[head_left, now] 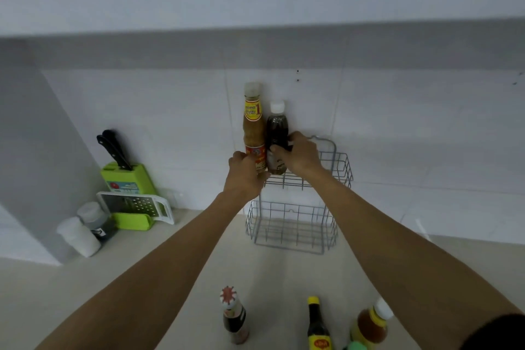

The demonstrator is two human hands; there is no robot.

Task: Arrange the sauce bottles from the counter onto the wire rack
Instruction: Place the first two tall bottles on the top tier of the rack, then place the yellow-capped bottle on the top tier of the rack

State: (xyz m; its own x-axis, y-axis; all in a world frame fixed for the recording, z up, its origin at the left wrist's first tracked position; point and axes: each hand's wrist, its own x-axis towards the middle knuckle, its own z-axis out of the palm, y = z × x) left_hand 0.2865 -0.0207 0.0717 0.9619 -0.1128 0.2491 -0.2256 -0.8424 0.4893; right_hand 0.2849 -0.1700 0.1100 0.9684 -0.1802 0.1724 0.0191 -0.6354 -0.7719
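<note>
While both arms reach forward to the wall, two sauce bottles stand upright side by side in the upper tier of the wire rack (338, 167), at its left end. The tall orange-brown bottle (253, 125) with a yellow and red label touches the shorter dark bottle (277, 133) with a white cap, which is just to its right. The right hand (298, 155) is wrapped around the lower part of the dark bottle, fingers on its front. The left hand (245, 172) is curled at the base of the orange-brown bottle, at the rack's front left corner; whether it grips the bottle or the wire I cannot tell. The lower tier of the rack holds no bottle.

Below the rack, nearer the camera, three more bottles wait on the counter (142, 270): a dark bottle with a red and white cap (233, 315), a yellow-capped dark bottle (316, 324) and an amber bottle with a white cap (370, 324). Far left of the rack stand a green knife block (127, 176), a white grater (133, 203) and two small shakers (85, 227).
</note>
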